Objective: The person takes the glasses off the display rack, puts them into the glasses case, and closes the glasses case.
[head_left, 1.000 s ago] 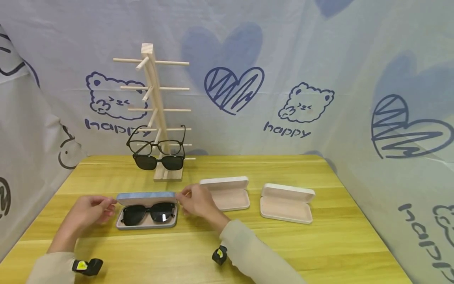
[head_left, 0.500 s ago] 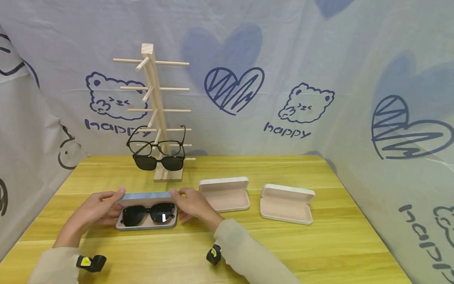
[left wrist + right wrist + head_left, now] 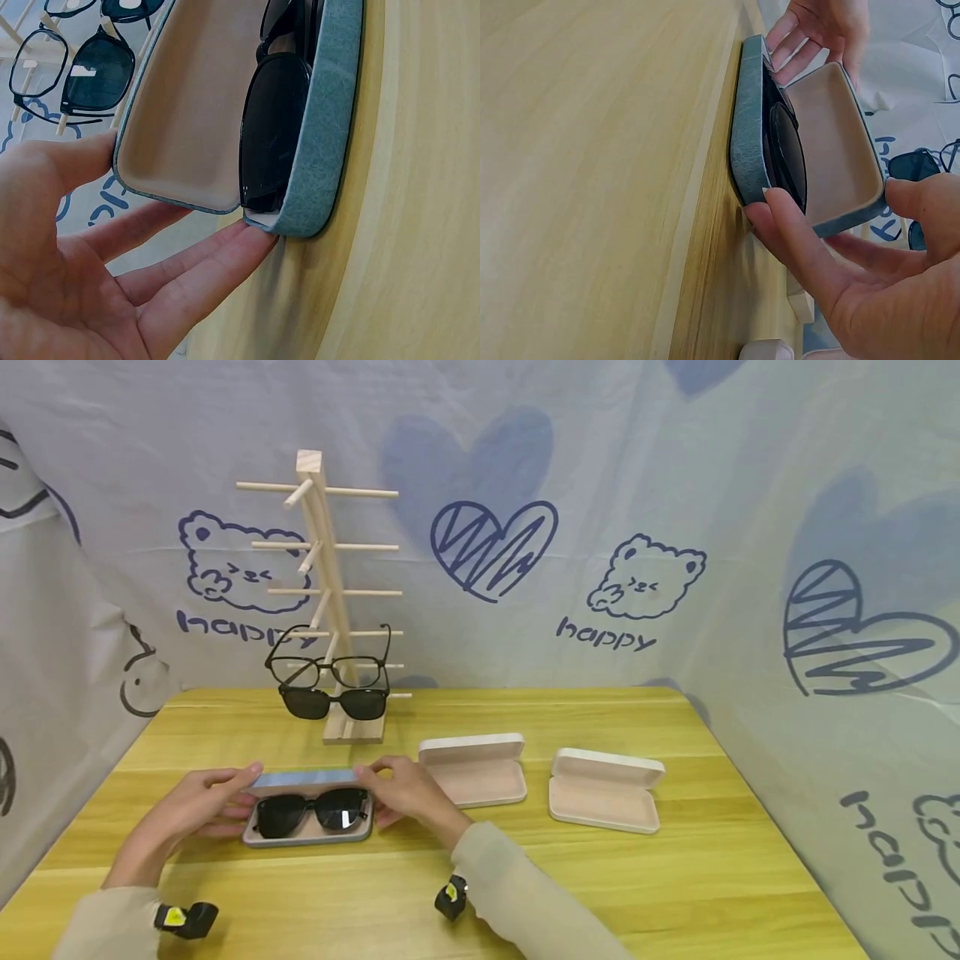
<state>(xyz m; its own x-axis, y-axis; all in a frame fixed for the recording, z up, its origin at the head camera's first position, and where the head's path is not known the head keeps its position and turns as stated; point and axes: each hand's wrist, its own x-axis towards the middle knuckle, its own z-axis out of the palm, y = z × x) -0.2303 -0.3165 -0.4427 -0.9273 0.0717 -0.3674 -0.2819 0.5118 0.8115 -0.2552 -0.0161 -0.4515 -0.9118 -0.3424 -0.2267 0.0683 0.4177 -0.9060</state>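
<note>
A blue glasses case (image 3: 306, 778) sits on the table with its lid raised and a pair of black sunglasses (image 3: 279, 817) lying inside. My left hand (image 3: 191, 806) holds the case's left end. In the left wrist view its thumb lies against the outside of the lid, and its fingertips (image 3: 251, 236) touch the end of the base. At the opposite end my right hand (image 3: 405, 787) grips the case (image 3: 747, 135) likewise, thumb behind the lid and fingertips at the base's corner. The lid leans slightly forward over the sunglasses.
Behind the case stands a wooden display rack (image 3: 330, 568), with clear-lensed glasses (image 3: 330, 672) and dark sunglasses (image 3: 333, 702) on its lower pegs. To the right, two white glasses cases lie open: one nearer (image 3: 474, 785), another farther right (image 3: 606, 810). A printed cloth (image 3: 495, 452) hangs behind the table.
Both hands have closed in on the ends of the blue case, thumbs now on its lid. The lid has tipped slightly forward. The sunglasses inside stay put.
</note>
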